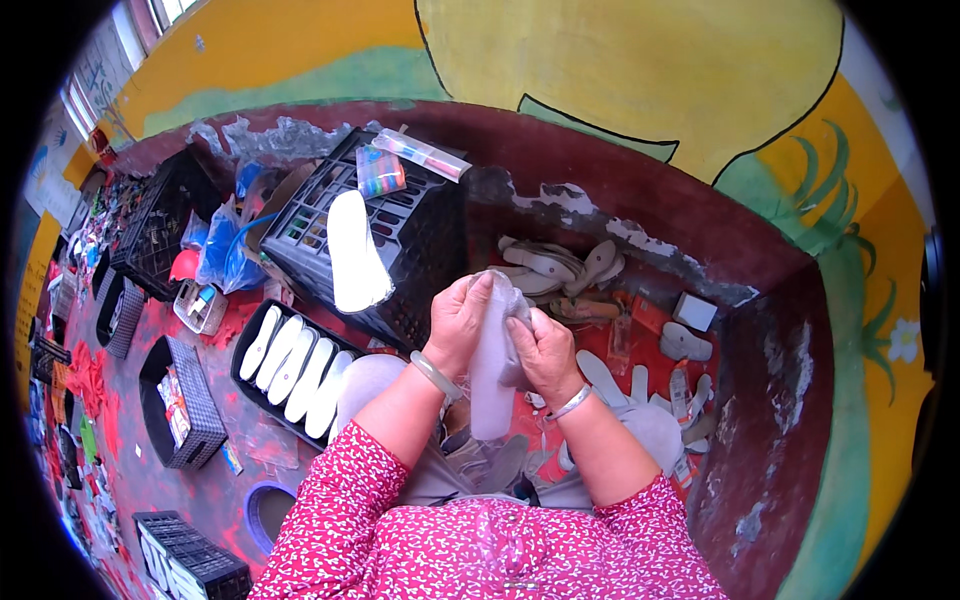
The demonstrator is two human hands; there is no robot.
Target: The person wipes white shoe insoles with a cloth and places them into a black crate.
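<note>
In front of my chest, both hands hold a long, pale insole [490, 395] upright, its rounded end hanging down. My left hand [456, 322] is closed at its upper left edge, thumb near the top. My right hand [547, 352] is closed on the right side, pinching thin grey material [513, 373] that lies against the insole. Whether that material is a cover or a separate layer, I cannot tell. Ahead and to the left, a bright white insole [355, 255] rests on an upturned black crate [300, 225].
A black tray [262, 398] of white insoles stands left of my arm. Colourful packets [382, 172] lie on the crate. More soles [560, 268] are piled by the wall. Woven baskets [205, 425] and a purple bowl [262, 510] sit farther left on the red-stained floor.
</note>
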